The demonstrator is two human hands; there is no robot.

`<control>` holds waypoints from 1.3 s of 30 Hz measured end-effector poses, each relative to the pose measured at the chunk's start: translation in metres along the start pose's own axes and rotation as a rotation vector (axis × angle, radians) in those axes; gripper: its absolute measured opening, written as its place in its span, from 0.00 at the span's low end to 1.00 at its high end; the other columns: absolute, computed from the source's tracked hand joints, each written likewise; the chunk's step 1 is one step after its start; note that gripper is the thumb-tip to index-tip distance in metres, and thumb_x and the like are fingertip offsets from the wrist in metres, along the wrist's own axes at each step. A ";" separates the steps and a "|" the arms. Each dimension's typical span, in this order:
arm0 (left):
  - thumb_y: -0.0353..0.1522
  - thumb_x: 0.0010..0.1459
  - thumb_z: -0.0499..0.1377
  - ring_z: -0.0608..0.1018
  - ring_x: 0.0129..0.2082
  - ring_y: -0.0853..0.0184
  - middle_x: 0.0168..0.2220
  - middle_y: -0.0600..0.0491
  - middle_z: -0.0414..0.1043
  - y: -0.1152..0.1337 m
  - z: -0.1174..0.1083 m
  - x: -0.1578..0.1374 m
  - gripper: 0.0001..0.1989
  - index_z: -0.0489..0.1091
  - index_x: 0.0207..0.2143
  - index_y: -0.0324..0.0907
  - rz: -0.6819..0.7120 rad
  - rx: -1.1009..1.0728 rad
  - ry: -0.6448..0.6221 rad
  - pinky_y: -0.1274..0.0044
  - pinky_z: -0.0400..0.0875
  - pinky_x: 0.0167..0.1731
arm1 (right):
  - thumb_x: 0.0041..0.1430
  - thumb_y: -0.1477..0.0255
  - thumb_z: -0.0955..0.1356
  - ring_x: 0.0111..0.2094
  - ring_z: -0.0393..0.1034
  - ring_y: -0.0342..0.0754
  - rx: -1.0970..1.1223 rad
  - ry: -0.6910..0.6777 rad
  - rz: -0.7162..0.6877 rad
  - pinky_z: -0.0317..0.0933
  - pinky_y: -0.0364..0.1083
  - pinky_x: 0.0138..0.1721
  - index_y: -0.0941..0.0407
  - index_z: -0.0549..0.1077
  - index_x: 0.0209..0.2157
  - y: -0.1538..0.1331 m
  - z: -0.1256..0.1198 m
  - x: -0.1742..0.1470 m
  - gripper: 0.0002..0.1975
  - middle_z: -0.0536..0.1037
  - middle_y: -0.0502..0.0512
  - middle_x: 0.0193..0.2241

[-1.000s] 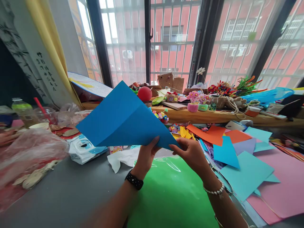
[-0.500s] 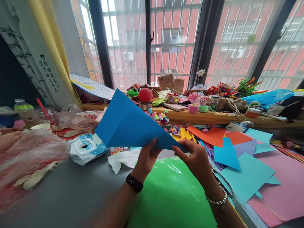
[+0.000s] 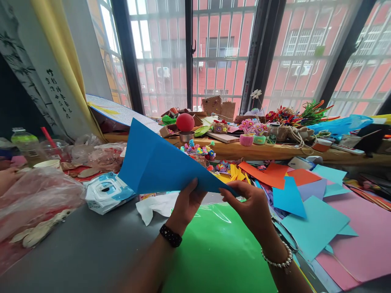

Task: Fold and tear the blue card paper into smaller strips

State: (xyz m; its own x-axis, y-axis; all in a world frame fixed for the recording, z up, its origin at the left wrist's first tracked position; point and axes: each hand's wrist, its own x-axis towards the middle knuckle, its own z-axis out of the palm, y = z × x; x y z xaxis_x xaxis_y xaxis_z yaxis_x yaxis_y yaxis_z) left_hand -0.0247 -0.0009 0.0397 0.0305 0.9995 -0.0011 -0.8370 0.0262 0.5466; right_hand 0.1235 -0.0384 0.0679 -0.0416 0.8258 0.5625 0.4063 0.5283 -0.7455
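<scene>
One blue paper sheet (image 3: 165, 167), its long axis running leftward above the surface (image 3: 100, 244), is pinched near its narrow tip by the right hand (image 3: 253, 204), its lower edge by the left hand (image 3: 185, 206), nearer the flared end.

The left forearm (image 3: 147, 263) slants up rightward from the bottom edge to the left hand (image 3: 187, 204), below the frame's centre, thumb (image 3: 190, 187) raised; the right forearm (image 3: 291, 278) leans up leftward to the right hand (image 3: 251, 205), right of centre, fingers (image 3: 241, 186) pinched and pointing left.
</scene>
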 end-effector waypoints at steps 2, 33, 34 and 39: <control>0.22 0.51 0.53 0.76 0.29 0.71 0.30 0.52 0.75 0.000 0.001 -0.001 0.07 0.68 0.31 0.38 0.001 0.001 0.011 0.81 0.72 0.31 | 0.47 0.67 0.66 0.22 0.69 0.44 -0.003 0.003 -0.004 0.64 0.44 0.26 0.57 0.71 0.26 0.000 0.000 0.000 0.08 0.75 0.52 0.21; 0.31 0.54 0.54 0.71 0.45 0.64 0.44 0.45 0.70 -0.015 0.014 -0.030 0.12 0.69 0.40 0.35 -0.297 0.385 -0.383 0.74 0.62 0.48 | 0.42 0.67 0.69 0.24 0.66 0.41 0.692 0.257 0.150 0.63 0.43 0.29 0.58 0.70 0.22 0.010 -0.001 0.032 0.09 0.73 0.48 0.21; 0.32 0.53 0.55 0.71 0.44 0.62 0.44 0.43 0.69 -0.011 0.017 -0.039 0.14 0.69 0.41 0.34 -0.369 0.502 -0.450 0.72 0.62 0.48 | 0.42 0.67 0.69 0.24 0.66 0.40 0.700 0.281 0.126 0.63 0.43 0.29 0.57 0.70 0.24 0.009 -0.009 0.039 0.08 0.73 0.48 0.21; 0.33 0.50 0.58 0.75 0.38 0.64 0.36 0.47 0.74 0.023 0.053 -0.083 0.11 0.71 0.36 0.38 -0.356 0.932 -0.665 0.73 0.68 0.40 | 0.42 0.68 0.70 0.21 0.63 0.37 0.649 0.353 0.008 0.60 0.39 0.23 0.57 0.72 0.25 -0.003 -0.053 0.069 0.08 0.72 0.46 0.21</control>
State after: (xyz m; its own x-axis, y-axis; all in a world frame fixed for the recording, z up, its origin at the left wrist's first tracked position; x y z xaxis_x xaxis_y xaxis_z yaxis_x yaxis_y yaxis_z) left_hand -0.0178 -0.0842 0.0972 0.6862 0.7274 0.0080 -0.0151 0.0033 0.9999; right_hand 0.1682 0.0062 0.1278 0.2994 0.7754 0.5560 -0.2210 0.6233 -0.7501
